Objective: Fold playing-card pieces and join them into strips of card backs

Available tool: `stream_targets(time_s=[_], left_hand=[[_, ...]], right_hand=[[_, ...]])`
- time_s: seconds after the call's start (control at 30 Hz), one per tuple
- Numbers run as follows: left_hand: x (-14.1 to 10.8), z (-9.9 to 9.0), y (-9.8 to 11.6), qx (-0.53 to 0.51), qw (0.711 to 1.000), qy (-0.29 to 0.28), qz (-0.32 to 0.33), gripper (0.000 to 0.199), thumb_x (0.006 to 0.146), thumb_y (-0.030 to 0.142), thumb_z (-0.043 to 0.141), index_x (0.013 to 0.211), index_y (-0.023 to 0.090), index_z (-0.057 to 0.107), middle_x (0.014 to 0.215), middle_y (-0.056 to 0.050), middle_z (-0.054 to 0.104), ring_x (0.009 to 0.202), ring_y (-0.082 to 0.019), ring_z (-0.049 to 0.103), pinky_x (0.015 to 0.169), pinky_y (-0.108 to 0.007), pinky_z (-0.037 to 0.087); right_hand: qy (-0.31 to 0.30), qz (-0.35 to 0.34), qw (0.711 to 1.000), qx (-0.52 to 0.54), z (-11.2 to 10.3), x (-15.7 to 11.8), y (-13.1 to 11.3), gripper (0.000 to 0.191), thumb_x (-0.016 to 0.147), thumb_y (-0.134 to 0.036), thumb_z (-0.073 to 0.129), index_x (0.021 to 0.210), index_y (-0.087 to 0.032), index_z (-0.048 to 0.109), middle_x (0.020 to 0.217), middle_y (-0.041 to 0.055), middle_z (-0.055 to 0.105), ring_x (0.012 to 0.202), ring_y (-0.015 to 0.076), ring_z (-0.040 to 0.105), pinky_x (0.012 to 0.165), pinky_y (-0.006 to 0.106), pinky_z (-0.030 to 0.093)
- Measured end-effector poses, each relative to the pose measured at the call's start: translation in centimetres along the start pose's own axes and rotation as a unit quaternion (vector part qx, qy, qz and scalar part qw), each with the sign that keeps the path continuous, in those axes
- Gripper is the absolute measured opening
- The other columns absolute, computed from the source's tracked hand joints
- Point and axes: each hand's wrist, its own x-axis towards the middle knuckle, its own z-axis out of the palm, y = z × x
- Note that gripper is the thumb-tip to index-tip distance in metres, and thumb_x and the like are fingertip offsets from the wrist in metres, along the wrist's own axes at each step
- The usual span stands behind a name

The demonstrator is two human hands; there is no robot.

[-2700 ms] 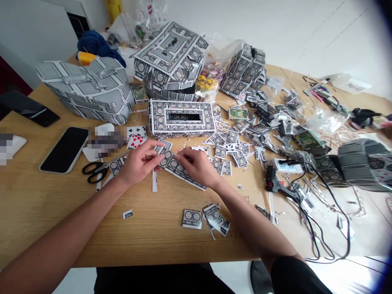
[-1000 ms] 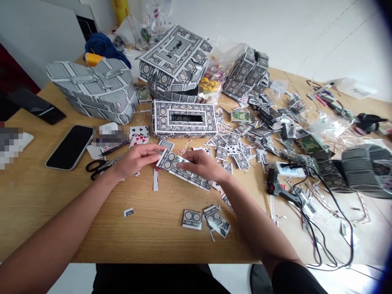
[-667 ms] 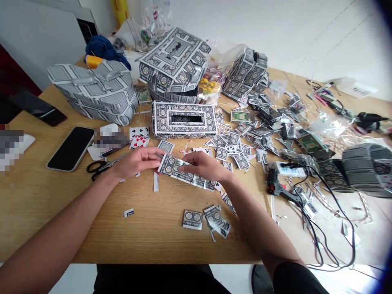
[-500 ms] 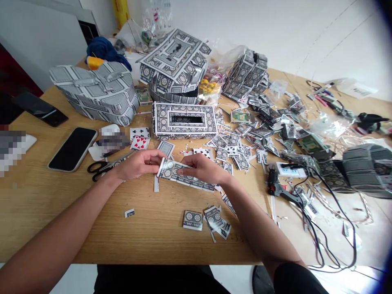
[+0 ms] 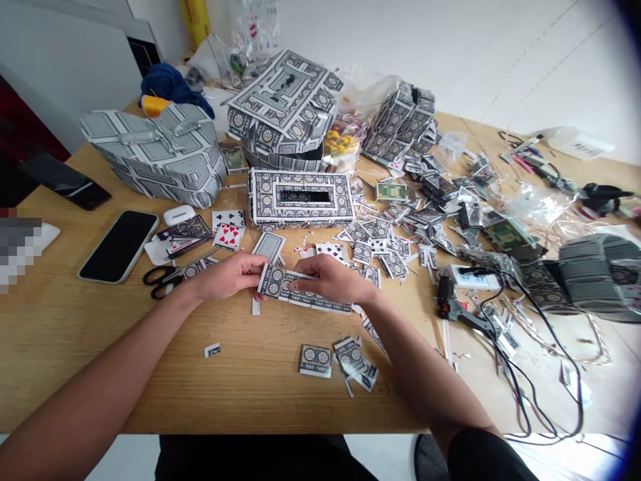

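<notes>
A strip of joined playing cards (image 5: 300, 292) with black-and-white patterned backs lies level on the wooden table (image 5: 100, 374). My left hand (image 5: 228, 276) grips its left end, and my right hand (image 5: 333, 279) presses on its middle with the fingers on top. A loose card (image 5: 269, 247) lies just beyond the strip, close to my left fingers. Pale paper strips (image 5: 256, 306) stick out below the strip. Open scissors (image 5: 163, 276) lie left of my left hand, with a card piece over their blades.
A black phone (image 5: 119, 245) and face-up cards (image 5: 228, 236) lie at left. Behind stand a card-covered tissue box (image 5: 300, 198) and larger card-covered models (image 5: 153, 157). Card scraps (image 5: 420, 214) spread right, near a glue gun (image 5: 453, 307) and its black cable.
The strip has swung from a slant to nearly level, and my hands have drawn closer together along it. The view has shifted slightly.
</notes>
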Motion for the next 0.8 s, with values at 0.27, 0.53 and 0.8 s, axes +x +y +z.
stream_targets(time_s=[0.27,0.53,0.8], left_hand=[[0.0,0.5,-0.1,-0.013,1.0,0.012,-0.01,0.029,0.092,0.041,0.078,0.098,0.014,0.069,0.083,-0.007,0.077,0.073,-0.02,0.076,0.066,-0.03,0.064],[0.0,0.9,-0.5,-0.037,0.998,0.042,-0.008,0.043,0.094,0.034,0.075,0.129,0.016,0.058,0.09,-0.008,0.079,0.071,-0.022,0.078,0.066,-0.034,0.065],[-0.1,-0.2,0.1,-0.006,0.995,0.079,0.056,0.039,0.104,0.037,0.06,0.14,0.022,0.06,0.099,-0.007,0.077,0.081,-0.021,0.078,0.073,-0.035,0.066]], right_hand=[[0.052,0.013,0.997,-0.054,0.4,-0.2,-1.1,0.02,0.091,-0.034,0.071,0.08,-0.018,0.066,0.068,-0.0034,0.057,0.065,0.0117,0.044,0.062,0.031,0.027],[0.047,0.024,0.998,-0.028,0.7,0.0,-0.4,0.025,0.089,-0.04,0.075,0.082,-0.017,0.07,0.066,-0.0044,0.053,0.065,0.0113,0.04,0.061,0.03,0.026],[0.018,0.021,0.999,0.03,-0.7,0.3,1.1,0.043,0.091,-0.049,0.074,0.067,-0.02,0.053,0.063,-0.0068,0.034,0.061,0.0101,0.027,0.056,0.032,0.019]])
